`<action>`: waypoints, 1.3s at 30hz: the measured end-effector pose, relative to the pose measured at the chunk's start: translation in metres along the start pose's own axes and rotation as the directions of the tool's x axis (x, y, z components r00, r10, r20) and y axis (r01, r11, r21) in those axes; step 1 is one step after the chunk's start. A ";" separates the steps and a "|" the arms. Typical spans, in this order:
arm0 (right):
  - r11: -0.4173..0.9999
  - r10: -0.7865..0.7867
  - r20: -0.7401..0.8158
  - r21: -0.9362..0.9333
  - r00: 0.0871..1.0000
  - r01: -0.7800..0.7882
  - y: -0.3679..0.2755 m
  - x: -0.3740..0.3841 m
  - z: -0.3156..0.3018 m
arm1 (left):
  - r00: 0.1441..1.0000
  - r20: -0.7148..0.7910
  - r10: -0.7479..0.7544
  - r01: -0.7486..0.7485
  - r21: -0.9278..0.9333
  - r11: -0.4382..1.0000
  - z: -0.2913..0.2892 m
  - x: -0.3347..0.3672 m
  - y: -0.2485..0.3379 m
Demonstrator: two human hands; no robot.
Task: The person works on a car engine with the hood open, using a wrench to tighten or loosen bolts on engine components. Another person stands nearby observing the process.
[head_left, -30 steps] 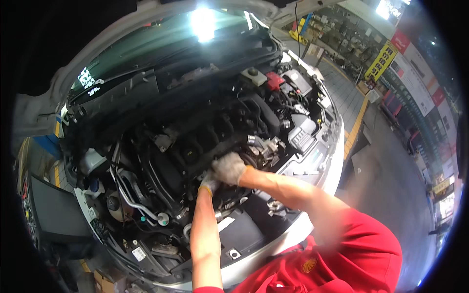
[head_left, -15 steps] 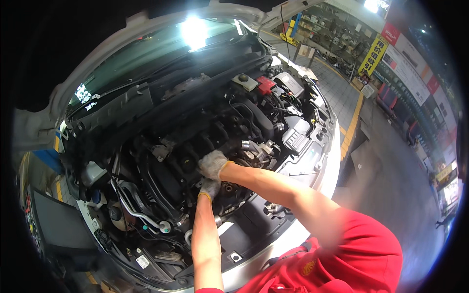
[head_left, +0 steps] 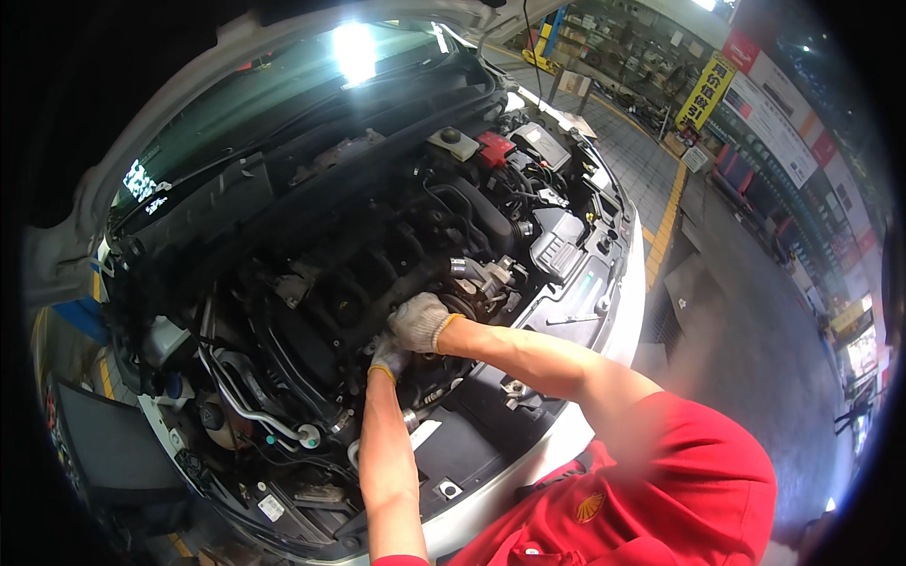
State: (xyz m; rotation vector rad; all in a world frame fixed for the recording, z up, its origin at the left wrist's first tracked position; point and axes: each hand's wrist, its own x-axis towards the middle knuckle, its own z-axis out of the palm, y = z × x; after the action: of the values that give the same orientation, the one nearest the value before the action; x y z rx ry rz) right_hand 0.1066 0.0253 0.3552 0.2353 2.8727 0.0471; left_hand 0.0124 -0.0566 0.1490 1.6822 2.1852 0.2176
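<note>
Both my hands wear pale knit gloves with yellow cuffs and work close together at the front of a dark car engine (head_left: 316, 325). My right hand (head_left: 421, 323) is curled, its knuckles up, over the engine's front edge. Just below and left of it, my left hand (head_left: 388, 357) reaches in, seemingly closed, its fingertips hidden among the parts. What either one grips is out of sight. The black engine cover with its round filler cap (head_left: 345, 305) lies left of the hands. Metal pipe fittings (head_left: 486, 275) sit to their right.
The raised hood (head_left: 142, 113) arches overhead. A slender metal tool (head_left: 574, 319) lies on the front panel at the right. A red-capped battery terminal cover (head_left: 494, 149) and a black air duct (head_left: 486, 217) stand farther back. A coolant tank (head_left: 219, 423) is at left.
The view has shifted, so the car sits slightly farther left and up. My right hand has moved a little right and nearer over the engine; my left stays at about the same spot.
</note>
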 end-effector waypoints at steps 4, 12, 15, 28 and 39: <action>0.997 -0.015 -0.041 0.071 0.999 0.017 -0.013 -0.008 -0.007 | 0.999 0.021 -0.036 0.036 0.016 0.999 0.018 0.001 -0.028; 0.995 -0.009 -0.152 0.100 0.988 0.024 0.012 -0.005 0.000 | 0.983 0.174 0.065 -0.150 0.539 0.829 -0.026 -0.001 0.031; 0.996 -0.026 -0.019 0.083 0.999 0.028 -0.013 0.019 -0.027 | 0.997 -0.072 -0.013 0.021 0.112 0.993 -0.015 -0.011 0.002; 0.996 -0.084 -0.123 0.015 0.989 0.086 -0.018 0.075 -0.002 | 0.943 -0.024 -0.332 0.294 -0.407 0.865 -0.049 -0.028 0.013; 0.991 0.028 -0.104 0.129 0.994 -0.015 -0.024 -0.013 -0.016 | 0.966 -0.232 -0.117 0.087 -0.137 0.987 0.061 -0.003 -0.062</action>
State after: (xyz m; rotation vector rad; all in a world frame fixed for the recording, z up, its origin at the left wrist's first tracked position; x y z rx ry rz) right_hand 0.1116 -0.0009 0.3728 0.2970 2.9818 -0.1256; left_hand -0.0196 -0.0828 0.0718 1.5374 2.3679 0.5446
